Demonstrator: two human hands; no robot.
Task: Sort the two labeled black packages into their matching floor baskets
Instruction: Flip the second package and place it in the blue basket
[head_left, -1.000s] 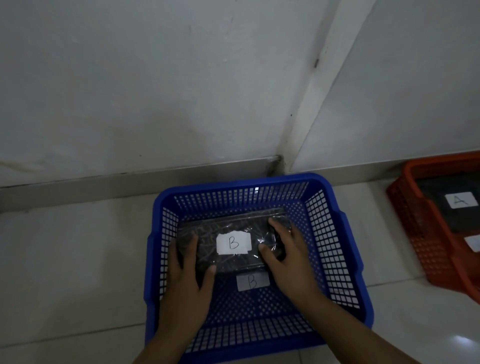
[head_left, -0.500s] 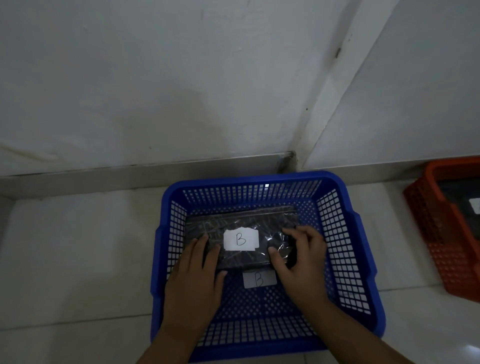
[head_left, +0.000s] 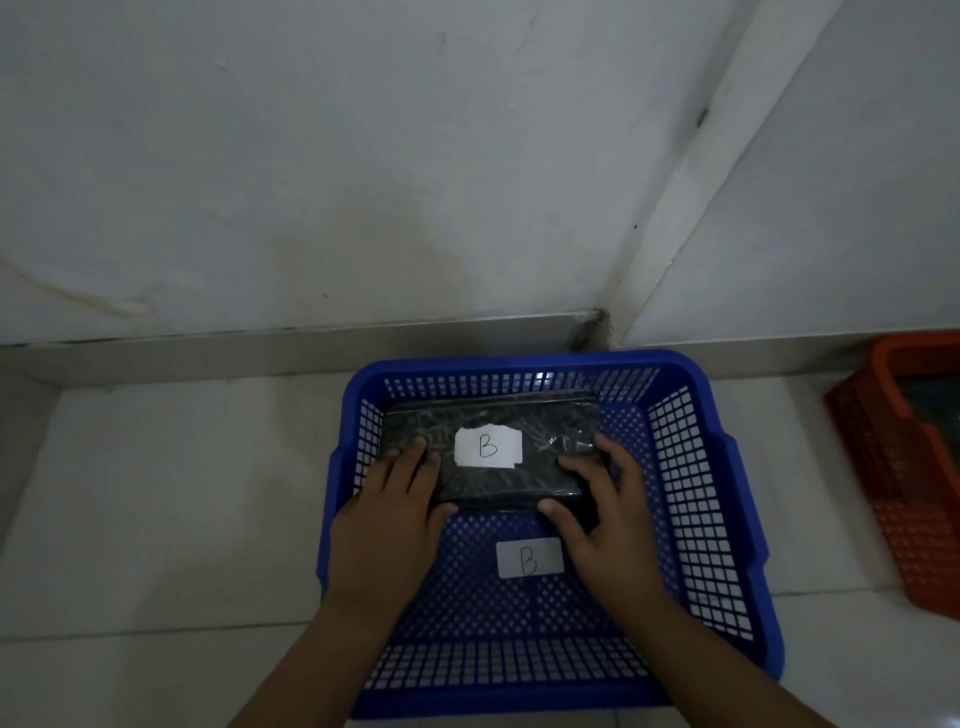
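A black package (head_left: 498, 483) wrapped in clear plastic, with a white label marked B, lies on the floor of the blue basket (head_left: 727, 519), toward its far wall. My left hand (head_left: 387, 525) grips its left end, fingers on top and thumb at the near edge. My right hand (head_left: 605, 512) holds its right end the same way. A second white B label (head_left: 529, 558) is stuck to the basket floor just in front of the package. At the right edge stands the orange basket (head_left: 893, 467) with a dark package (head_left: 930, 410) partly in view inside.
Both baskets stand on a pale tiled floor (head_left: 156, 519) against a white wall with a grey skirting (head_left: 260, 348). A wall corner runs down just behind the blue basket.
The package has slid toward the basket's far wall with both hands on it, uncovering more of the floor label. The view shifted left, so less of the orange basket shows.
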